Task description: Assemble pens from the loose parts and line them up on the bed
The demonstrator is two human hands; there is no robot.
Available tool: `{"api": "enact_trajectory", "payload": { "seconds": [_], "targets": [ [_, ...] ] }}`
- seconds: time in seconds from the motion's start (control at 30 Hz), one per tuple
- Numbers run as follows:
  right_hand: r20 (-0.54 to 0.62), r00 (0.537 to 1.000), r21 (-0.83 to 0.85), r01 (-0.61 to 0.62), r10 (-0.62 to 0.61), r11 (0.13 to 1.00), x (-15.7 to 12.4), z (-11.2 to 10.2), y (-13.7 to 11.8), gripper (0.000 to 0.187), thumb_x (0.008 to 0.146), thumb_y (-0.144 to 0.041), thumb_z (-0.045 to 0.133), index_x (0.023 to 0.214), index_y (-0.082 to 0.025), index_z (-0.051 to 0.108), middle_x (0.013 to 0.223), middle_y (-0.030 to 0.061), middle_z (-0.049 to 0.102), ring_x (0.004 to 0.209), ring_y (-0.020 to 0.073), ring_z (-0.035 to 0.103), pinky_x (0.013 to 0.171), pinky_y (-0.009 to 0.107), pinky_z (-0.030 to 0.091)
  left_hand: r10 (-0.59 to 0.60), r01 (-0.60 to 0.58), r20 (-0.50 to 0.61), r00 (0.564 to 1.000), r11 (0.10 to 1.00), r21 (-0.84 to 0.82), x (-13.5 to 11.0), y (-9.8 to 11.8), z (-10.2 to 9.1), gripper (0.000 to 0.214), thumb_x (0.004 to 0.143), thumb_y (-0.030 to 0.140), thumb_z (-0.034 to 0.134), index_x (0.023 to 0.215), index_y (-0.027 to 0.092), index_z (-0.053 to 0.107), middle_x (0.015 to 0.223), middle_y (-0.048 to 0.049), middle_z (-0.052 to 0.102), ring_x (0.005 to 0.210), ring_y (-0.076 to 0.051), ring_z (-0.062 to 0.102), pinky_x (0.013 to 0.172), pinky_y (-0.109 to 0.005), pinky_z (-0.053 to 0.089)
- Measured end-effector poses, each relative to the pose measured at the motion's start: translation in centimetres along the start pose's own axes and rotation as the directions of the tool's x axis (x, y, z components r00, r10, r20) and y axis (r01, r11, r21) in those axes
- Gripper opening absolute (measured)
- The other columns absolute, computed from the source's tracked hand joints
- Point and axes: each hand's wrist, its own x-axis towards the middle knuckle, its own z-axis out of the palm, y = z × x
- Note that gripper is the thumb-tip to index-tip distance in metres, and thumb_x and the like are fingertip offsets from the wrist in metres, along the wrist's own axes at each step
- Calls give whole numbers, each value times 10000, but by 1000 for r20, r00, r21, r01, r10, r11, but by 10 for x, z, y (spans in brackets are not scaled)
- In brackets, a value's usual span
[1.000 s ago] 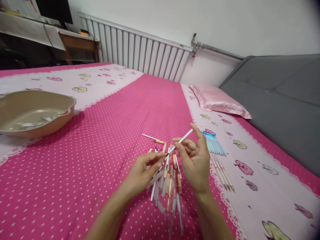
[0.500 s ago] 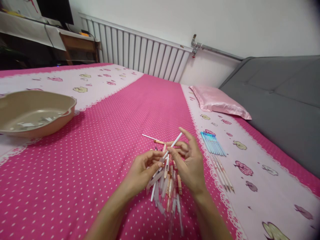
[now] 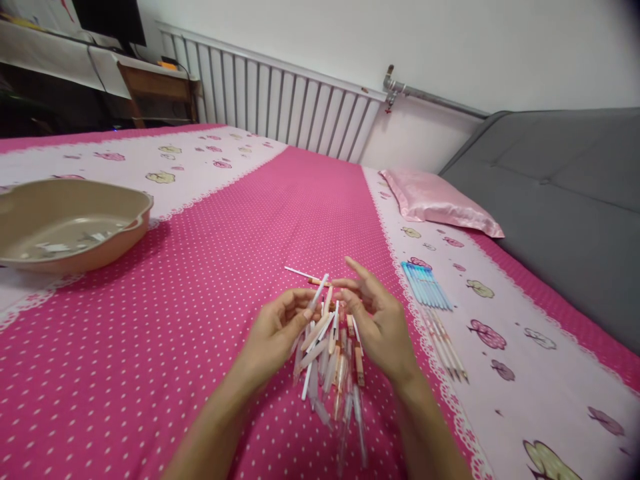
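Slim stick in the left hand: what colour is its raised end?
The stick is white at its raised end; the head view shows it best.

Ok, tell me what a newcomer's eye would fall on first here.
Probably the hot-pink dotted bedspread, stretching across the view. Next comes the jumble of pen parts at lower middle, with the left hand beside it holding a slim white stick. After that, the row of blue pens to its right and the beige basin at the picture's left edge.
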Motion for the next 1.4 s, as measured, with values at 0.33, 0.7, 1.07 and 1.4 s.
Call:
{"api": "enact_trajectory", "payload": {
  "seconds": [0.33, 0.7, 1.07, 1.4],
  "targets": [
    [86, 981, -295, -140, 172, 945, 7, -9, 19, 280, 812, -136, 500, 1037, -183, 659, 998, 51, 697, 907, 180, 641, 815, 330, 494, -45, 39, -330, 943, 999, -24, 3, 1, -3, 238, 702, 286, 636, 905, 163, 624, 882, -38, 646, 804, -158, 609, 741, -279, 467],
    [355, 923, -383, -3, 150, 924, 5, 2, 20, 269, 816, -122, 504, 964, -249, 689, 994, 2, 703, 931, 168, 626, 818, 300, 452, -33, 19, -403, 915, 999, -38, 4, -1, -8, 200, 701, 262, 617, 878, 168, 609, 884, -37, 635, 822, -161, 603, 772, -295, 475],
    [293, 916, -530, -85, 276, 844, 5, -7, 25, 282, 815, -111, 465, 952, -229, 682, 973, 27, 697, 899, 181, 622, 762, 278, 433, -43, 36, -448, 893, 999, -23, 4, -2, -12, 230, 713, 272, 591, 916, 163, 585, 893, -40, 622, 827, -163, 593, 786, -322, 478],
    [154, 872, -759, -197, 465, 621, 5, -34, 37, 156, 819, -179, 496, 854, -180, 648, 850, 70, 676, 790, 178, 603, 627, 236, 359, -69, 67, -457, 887, 998, -22, 4, 0, -12, 229, 695, 277, 603, 895, 168, 590, 888, -31, 622, 796, -147, 582, 762, -298, 463]
  ]
}}
